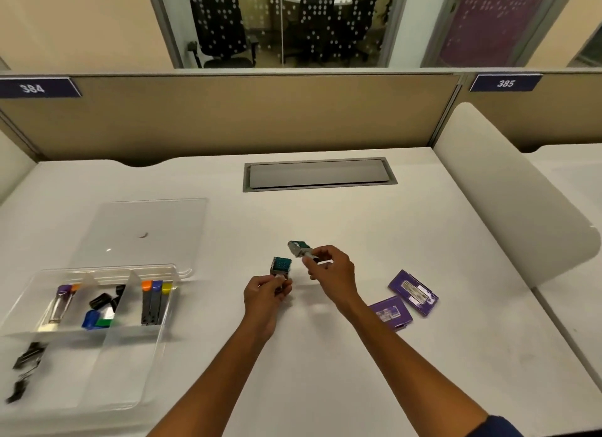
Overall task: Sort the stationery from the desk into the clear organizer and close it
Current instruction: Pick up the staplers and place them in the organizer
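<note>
Over the middle of the white desk, my left hand grips a small teal-topped box, held upright. My right hand pinches a second small teal box, tilted, a little above and to the right of the first. The clear organizer lies open at the left, its lid folded back flat behind it. Its compartments hold markers with orange, purple and yellow caps, a purple-capped tube, black clips and blue and green pieces. Two purple packets lie right of my hands.
Black binder clips lie at the organizer's left front corner, blurred. A grey cable hatch is set into the desk at the back. A beige partition closes the far edge and a white curved divider stands on the right.
</note>
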